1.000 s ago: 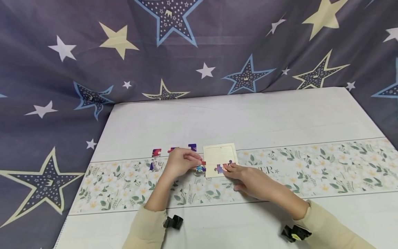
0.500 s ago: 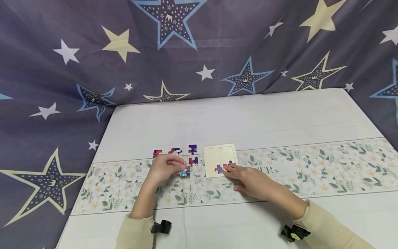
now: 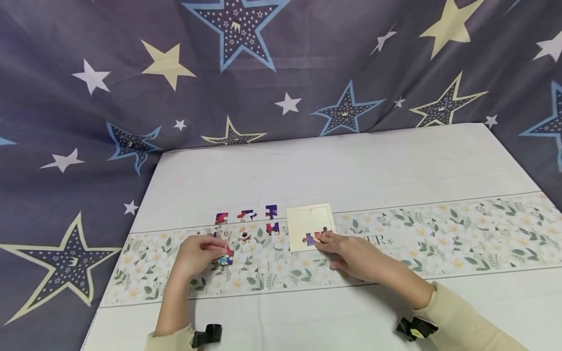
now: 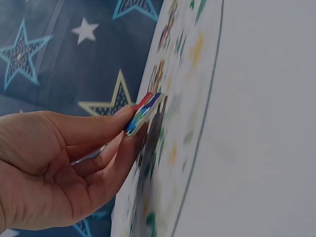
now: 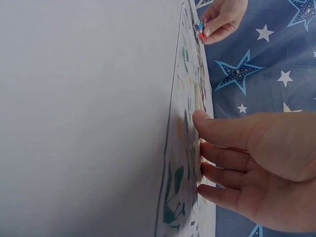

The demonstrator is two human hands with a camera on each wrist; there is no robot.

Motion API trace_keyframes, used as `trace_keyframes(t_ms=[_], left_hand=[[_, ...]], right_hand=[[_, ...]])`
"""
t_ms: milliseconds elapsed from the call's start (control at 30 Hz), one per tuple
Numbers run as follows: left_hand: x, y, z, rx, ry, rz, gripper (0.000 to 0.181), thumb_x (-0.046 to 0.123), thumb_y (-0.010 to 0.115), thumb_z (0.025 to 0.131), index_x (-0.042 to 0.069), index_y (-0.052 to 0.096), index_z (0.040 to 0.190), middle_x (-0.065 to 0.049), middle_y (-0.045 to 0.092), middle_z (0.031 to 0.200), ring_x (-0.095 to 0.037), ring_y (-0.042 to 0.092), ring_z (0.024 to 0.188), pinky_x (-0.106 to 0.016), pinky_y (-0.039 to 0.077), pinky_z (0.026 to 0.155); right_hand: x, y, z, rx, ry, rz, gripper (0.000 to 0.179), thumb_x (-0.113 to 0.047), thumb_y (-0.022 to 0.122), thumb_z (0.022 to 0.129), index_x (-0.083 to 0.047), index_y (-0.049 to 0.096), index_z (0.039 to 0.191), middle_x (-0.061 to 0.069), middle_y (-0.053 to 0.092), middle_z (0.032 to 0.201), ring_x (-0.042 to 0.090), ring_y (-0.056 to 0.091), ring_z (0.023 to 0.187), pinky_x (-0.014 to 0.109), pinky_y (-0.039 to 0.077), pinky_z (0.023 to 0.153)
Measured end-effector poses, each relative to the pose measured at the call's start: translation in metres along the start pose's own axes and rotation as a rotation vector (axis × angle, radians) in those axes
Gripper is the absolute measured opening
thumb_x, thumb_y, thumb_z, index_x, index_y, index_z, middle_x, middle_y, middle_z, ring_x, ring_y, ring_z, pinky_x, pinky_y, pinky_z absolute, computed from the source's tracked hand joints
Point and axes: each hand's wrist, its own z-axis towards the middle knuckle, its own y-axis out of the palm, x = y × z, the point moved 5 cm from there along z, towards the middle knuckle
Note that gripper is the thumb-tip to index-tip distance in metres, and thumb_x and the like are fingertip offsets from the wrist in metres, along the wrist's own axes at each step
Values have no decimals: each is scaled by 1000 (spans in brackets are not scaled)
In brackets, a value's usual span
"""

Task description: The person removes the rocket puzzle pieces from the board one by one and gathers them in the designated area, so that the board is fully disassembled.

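Observation:
My left hand (image 3: pixel 195 257) pinches a colourful jigsaw puzzle piece (image 4: pixel 142 114) between thumb and fingers, with red, blue and green on its face. In the head view that hand is over the left part of the floral band, close above the table. A square pale wooden puzzle tray (image 3: pixel 302 215) lies near the middle, with a few purple and orange joined pieces (image 3: pixel 310 239) at its lower right. Across those pieces rests my right hand (image 3: pixel 357 256), its fingers extended and fingertips hiding part of them. The right wrist view shows its fingertips (image 5: pixel 201 170) along the tray's edge.
Several loose puzzle pieces lie left of the tray, among them a red one (image 3: pixel 221 218), a purple one (image 3: pixel 271 211) and a pale one (image 3: pixel 244 235). A floral band (image 3: pixel 439 239) crosses the white table (image 3: pixel 351 165). Behind hangs a star-patterned curtain (image 3: pixel 298 58).
My left hand has moved left, away from the tray, carrying the puzzle piece past the loose pieces. The right hand has stayed on the tray.

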Motion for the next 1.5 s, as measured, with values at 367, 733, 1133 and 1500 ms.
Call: trace_keyframes(t_ms=[367,733,1133,1500], left_hand=[[-19,-13,-4,101,-56,24,17,17,70,86,5,75,97,-10,75,93,-11,62,77,-26,46,68],[-18,-15,-4,166,-68,36,17,17,71,85,5,75,96,-13,74,93,-17,64,79,-26,46,67],[-22,-14,-2,146,-83,21,16,14,71,84,3,74,95,-11,73,86,-14,63,73,-26,45,64],[-14,-20,-6,194,-69,25,17,15,72,84,1,74,94,-11,73,83,-11,60,68,-25,44,61]], right_hand=[[-1,1,1,0,-3,-6,56,-13,73,82,-4,54,134,13,49,145,34,50,132,42,50,97],[-1,0,0,2,-4,-7,56,-13,73,82,-3,54,134,14,48,145,35,49,132,42,49,98],[-1,1,-1,6,-5,-4,56,-13,72,82,-4,54,134,14,47,146,35,48,132,43,48,99],[0,0,0,-4,-10,-9,56,-14,72,83,-4,54,134,14,48,145,35,49,131,42,50,96]])
